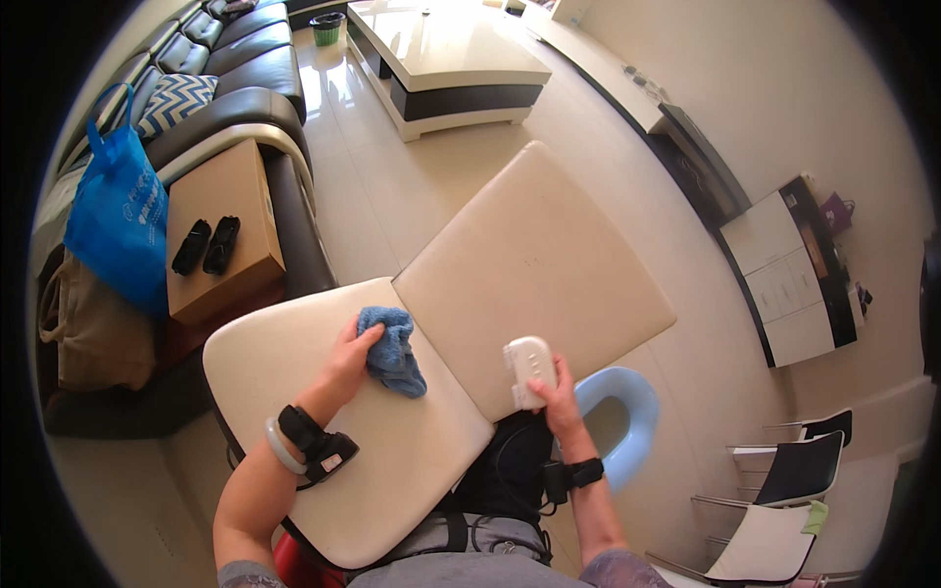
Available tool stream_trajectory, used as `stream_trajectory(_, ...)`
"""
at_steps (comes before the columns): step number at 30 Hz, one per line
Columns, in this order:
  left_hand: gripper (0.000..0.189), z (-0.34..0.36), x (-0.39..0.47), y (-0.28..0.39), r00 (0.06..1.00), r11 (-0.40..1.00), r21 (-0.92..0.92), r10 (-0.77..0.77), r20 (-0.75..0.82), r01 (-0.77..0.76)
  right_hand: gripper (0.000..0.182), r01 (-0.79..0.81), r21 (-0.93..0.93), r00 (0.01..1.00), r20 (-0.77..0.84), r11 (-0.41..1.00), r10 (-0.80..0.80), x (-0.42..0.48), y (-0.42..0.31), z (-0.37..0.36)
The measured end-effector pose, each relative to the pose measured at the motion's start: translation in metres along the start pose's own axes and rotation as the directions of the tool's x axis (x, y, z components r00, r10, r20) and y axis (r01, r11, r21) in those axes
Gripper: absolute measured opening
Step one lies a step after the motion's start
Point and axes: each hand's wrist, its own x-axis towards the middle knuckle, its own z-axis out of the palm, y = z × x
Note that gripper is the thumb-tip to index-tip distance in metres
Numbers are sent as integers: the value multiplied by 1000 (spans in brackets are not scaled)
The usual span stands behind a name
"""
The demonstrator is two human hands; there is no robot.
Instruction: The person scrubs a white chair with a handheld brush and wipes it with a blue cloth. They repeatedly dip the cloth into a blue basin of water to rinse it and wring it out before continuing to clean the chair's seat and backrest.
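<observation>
My left hand (354,358) grips a crumpled blue terry cloth (395,351) above the cream padded seat (309,316) of a chair. My right hand (556,397) holds a small white plastic case (531,371) with hinge-like tabs along its left edge; what it contains cannot be seen. A second cream padded panel (540,250) adjoins the seat, beyond and to the right. Both wrists wear black straps with small black devices, and a pale bangle is on the left one. Right of my right hand stands a light blue plastic basin (641,419), partly hidden by the hand and forearm.
A cardboard box (220,191) bearing two black objects, a blue bag (121,213) and a brown bag (103,331) sit at the left by a dark sofa (257,70). A low table (463,44) stands ahead; chairs (768,540) are at the lower right.
</observation>
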Motion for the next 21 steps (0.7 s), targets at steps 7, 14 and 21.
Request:
stream_trajectory(7, 26, 8, -4, 4, 998, 998, 59, -14, 59, 10, 74, 317, -811, 710, -141, 492, -690, 39, -106, -23)
stream_trajectory(14, 28, 9, -5, 5, 997, 990, 138, -19, 69, 10, 76, 257, -934, 717, 11, 250, -697, 62, -68, 0)
stream_trajectory(21, 35, 10, -8, 7, 998, 977, 214, -15, 60, 2, 69, 241, -410, 964, 205, 880, -169, -4, 35, 54)
